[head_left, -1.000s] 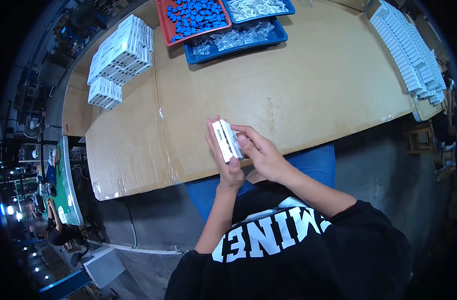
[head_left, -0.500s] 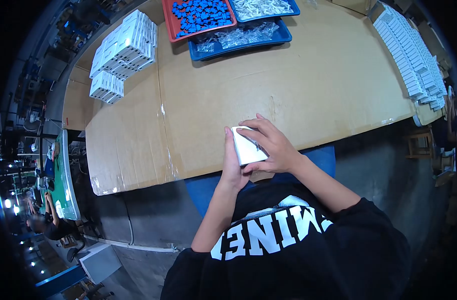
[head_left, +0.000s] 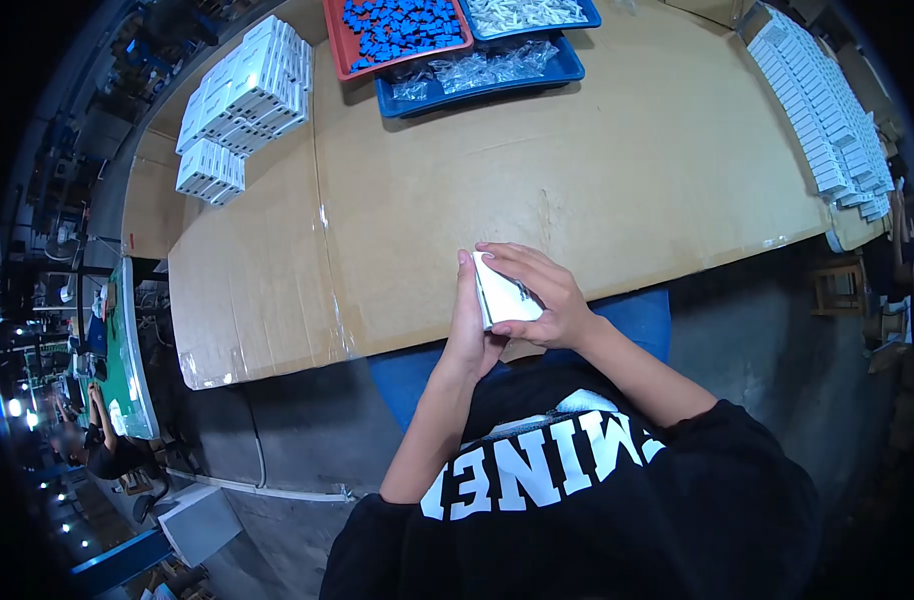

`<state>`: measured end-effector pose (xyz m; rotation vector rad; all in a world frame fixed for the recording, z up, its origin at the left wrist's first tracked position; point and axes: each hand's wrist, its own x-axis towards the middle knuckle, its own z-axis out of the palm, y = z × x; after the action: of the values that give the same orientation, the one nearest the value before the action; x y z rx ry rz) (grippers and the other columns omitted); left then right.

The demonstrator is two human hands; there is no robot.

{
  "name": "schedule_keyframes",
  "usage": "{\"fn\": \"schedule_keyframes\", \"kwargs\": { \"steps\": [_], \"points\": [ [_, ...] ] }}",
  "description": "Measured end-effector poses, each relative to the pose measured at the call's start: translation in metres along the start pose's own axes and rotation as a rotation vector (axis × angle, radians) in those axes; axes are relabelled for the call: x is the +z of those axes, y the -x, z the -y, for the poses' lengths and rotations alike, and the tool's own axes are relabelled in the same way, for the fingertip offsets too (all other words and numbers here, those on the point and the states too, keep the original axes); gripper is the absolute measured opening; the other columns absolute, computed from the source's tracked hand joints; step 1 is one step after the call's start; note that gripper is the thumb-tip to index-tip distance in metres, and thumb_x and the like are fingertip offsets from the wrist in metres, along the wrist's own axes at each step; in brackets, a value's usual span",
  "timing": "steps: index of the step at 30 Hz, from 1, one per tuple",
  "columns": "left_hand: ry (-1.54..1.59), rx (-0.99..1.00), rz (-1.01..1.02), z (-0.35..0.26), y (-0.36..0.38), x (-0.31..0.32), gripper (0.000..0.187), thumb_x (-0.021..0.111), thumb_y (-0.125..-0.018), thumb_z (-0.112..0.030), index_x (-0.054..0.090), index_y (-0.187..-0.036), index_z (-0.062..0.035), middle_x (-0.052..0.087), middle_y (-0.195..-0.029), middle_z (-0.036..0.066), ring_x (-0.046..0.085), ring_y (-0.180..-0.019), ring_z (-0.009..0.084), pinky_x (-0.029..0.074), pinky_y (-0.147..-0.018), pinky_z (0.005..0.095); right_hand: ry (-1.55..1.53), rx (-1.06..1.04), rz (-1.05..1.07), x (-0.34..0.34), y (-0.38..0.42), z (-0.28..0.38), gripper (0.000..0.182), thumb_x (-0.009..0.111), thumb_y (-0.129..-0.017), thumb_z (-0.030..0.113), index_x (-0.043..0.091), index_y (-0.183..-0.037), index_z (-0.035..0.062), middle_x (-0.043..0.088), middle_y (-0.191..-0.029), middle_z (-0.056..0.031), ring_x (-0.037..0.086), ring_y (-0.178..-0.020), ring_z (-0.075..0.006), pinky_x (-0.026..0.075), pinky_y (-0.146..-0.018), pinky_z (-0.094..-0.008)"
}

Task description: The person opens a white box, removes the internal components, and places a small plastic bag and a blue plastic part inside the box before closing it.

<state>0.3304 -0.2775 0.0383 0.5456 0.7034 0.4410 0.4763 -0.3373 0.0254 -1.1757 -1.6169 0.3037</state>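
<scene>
Between my two hands is a small white box [head_left: 507, 300], held near the table's front edge, close to my body. My left hand [head_left: 467, 325] presses along the box's left side, thumb pointing up. My right hand [head_left: 552, 295] wraps over the right side, its fingers across the far end and its thumb at the near edge. A dark marking shows on the box beside the right fingers. The right palm hides part of the box.
White boxes [head_left: 247, 85] are stacked at the left, and more in long rows [head_left: 817, 110] at the right. At the back stand a red tray [head_left: 345, 55] of blue parts, a blue tray [head_left: 592, 18] of white pieces and another blue tray [head_left: 567, 75] of clear bags. A person [head_left: 112, 450] sits far left.
The white box has tilted in my hands, so its left side edge shows more. My right fingers have closed further over its far end.
</scene>
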Motion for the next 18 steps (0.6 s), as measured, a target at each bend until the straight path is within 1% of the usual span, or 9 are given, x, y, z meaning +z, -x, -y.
{"fn": "schedule_keyframes", "kwargs": {
  "steps": [2, 4, 5, 6, 8, 9, 12, 13, 18],
  "points": [
    [0.024, -0.04, 0.019, 0.003, -0.001, -0.003, 0.077, 0.031, -0.102, -0.074, 0.051, -0.14, -0.0098, 0.065, -0.123, 0.01, 0.066, -0.113, 0.0209, 0.056, -0.094, 0.0369, -0.012, 0.032, 0.001, 0.002, 0.002, 0.0, 0.077, 0.078, -0.085, 0.053, 0.06, -0.136, -0.0025, 0.064, -0.134, -0.0227, 0.065, -0.123, -0.0348, 0.05, -0.105, -0.045],
    [0.086, -0.047, 0.115, 0.0, 0.001, 0.004, 0.088, 0.029, -0.099, -0.079, 0.043, -0.15, -0.0092, 0.056, -0.139, 0.011, 0.054, -0.132, 0.0234, 0.042, -0.113, 0.0401, -0.434, 0.422, -0.161, 0.007, 0.003, 0.002, 0.076, 0.063, -0.097, 0.06, 0.057, -0.141, -0.0019, 0.066, -0.132, -0.02, 0.064, -0.122, -0.0272, 0.05, -0.103, -0.0408],
    [0.022, 0.033, 0.173, 0.009, -0.005, -0.008, 0.086, 0.035, -0.103, -0.073, 0.033, -0.158, -0.0071, 0.046, -0.151, 0.011, 0.04, -0.144, 0.0227, 0.027, -0.122, 0.0404, -0.614, 0.527, -0.194, 0.01, 0.005, 0.002, 0.077, 0.048, -0.104, 0.062, 0.052, -0.146, -0.003, 0.064, -0.135, -0.0176, 0.06, -0.125, -0.0228, 0.047, -0.107, -0.0368],
    [0.021, 0.051, 0.182, 0.008, -0.009, -0.002, 0.086, 0.035, -0.103, -0.073, 0.033, -0.158, -0.0071, 0.046, -0.151, 0.011, 0.04, -0.144, 0.0227, 0.027, -0.122, 0.0404, -0.608, 0.508, -0.187, 0.01, 0.001, 0.0, 0.077, 0.048, -0.104, 0.062, 0.052, -0.146, -0.003, 0.064, -0.135, -0.0176, 0.06, -0.125, -0.0228, 0.047, -0.107, -0.0368],
    [-0.496, 0.469, 0.037, 0.011, -0.012, 0.012, 0.076, 0.051, -0.107, -0.048, 0.023, -0.161, -0.0023, 0.039, -0.156, 0.014, 0.039, -0.145, 0.0236, 0.03, -0.12, 0.0405, -0.742, 0.601, -0.238, 0.013, -0.002, 0.001, 0.076, 0.045, -0.106, 0.058, 0.047, -0.15, -0.0035, 0.057, -0.143, -0.0183, 0.054, -0.133, -0.0241, 0.042, -0.112, -0.0358],
    [-0.473, 0.486, 0.02, 0.015, -0.012, 0.01, 0.07, 0.058, -0.106, -0.028, 0.023, -0.161, -0.0018, 0.044, -0.152, 0.013, 0.042, -0.141, 0.0208, 0.032, -0.119, 0.0383, -0.754, 0.614, -0.167, 0.01, -0.006, 0.009, 0.068, 0.045, -0.11, 0.048, 0.044, -0.152, -0.006, 0.049, -0.153, -0.0197, 0.047, -0.142, -0.0257, 0.037, -0.116, -0.0359],
    [-0.356, 0.403, -0.09, 0.013, -0.025, -0.008, 0.062, 0.054, -0.108, -0.031, 0.03, -0.158, -0.0043, 0.051, -0.143, 0.012, 0.051, -0.132, 0.0177, 0.04, -0.112, 0.0353, -0.443, 0.454, -0.066, 0.01, -0.006, 0.003, 0.06, 0.048, -0.11, 0.035, 0.041, -0.154, -0.0053, 0.044, -0.158, -0.0206, 0.041, -0.147, -0.0289, 0.035, -0.119, -0.0368],
    [-0.217, 0.401, -0.144, 0.01, -0.017, -0.001, 0.051, 0.043, -0.111, -0.042, 0.047, -0.144, -0.0027, 0.06, -0.13, 0.009, 0.059, -0.121, 0.017, 0.047, -0.105, 0.0365, -0.39, 0.443, -0.001, 0.005, -0.005, 0.005, 0.055, 0.055, -0.105, 0.02, 0.043, -0.153, -0.0037, 0.043, -0.159, -0.0206, 0.042, -0.148, -0.0325, 0.035, -0.12, -0.0382],
    [-0.093, 0.266, -0.255, 0.006, -0.011, -0.005, 0.059, 0.038, -0.111, -0.051, 0.045, -0.143, -0.0022, 0.059, -0.129, 0.012, 0.058, -0.122, 0.02, 0.047, -0.106, 0.0381, -0.123, 0.327, 0.17, 0.002, 0.0, 0.009, 0.054, 0.063, -0.097, 0.012, 0.051, -0.147, -0.0017, 0.047, -0.155, -0.0221, 0.051, -0.14, -0.0361, 0.044, -0.115, -0.0412]
  ]
}}
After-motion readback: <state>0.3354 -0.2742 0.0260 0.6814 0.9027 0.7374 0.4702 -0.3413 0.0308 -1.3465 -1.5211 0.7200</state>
